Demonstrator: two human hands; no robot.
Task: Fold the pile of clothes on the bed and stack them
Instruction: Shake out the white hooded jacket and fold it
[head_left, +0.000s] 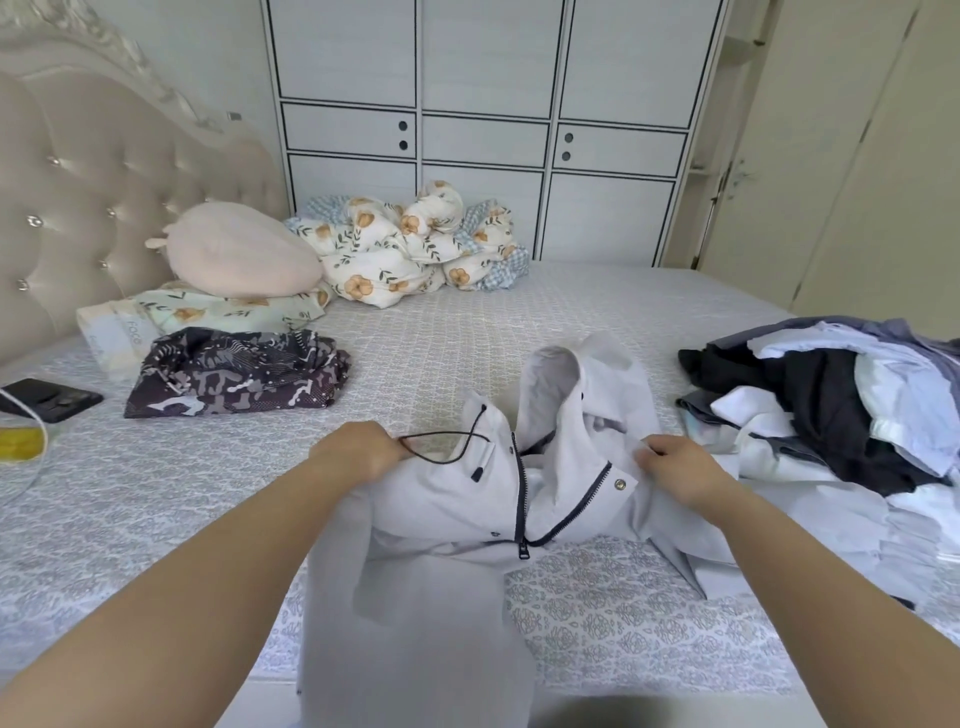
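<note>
1. Nearest the camera, a pale grey jacket (457, 519) lies on the bed (156, 493), its lower part hanging over the near edge at 6 o'clock and its hood reaching up toward 12 o'clock.
2. The left hand (358, 449) is clenched on the jacket's fabric at the left shoulder, just beside a loop of black cord (441, 436).
3. The right hand (675, 465) pinches the jacket's fabric at the right shoulder, close to a metal snap (619, 484).
4. A dark zipper (521, 499) runs down the middle of the jacket between the two hands, partly undone at the top.
5. At 3 o'clock, a loose pile of clothes (831, 410) in white, black and grey sits on the bed, touching the jacket's right side.
6. At 9 o'clock, a black phone (49, 400) lies near the bed's left edge.
7. At 10 o'clock, a folded dark patterned garment (234, 374) rests apart from the jacket.
8. Behind it lie a floral pillow (218, 312) and a pink cushion (239, 254) on top.
9. At 12 o'clock, a bundled floral blanket (410, 249) lies against a white wardrobe (488, 104).
</note>
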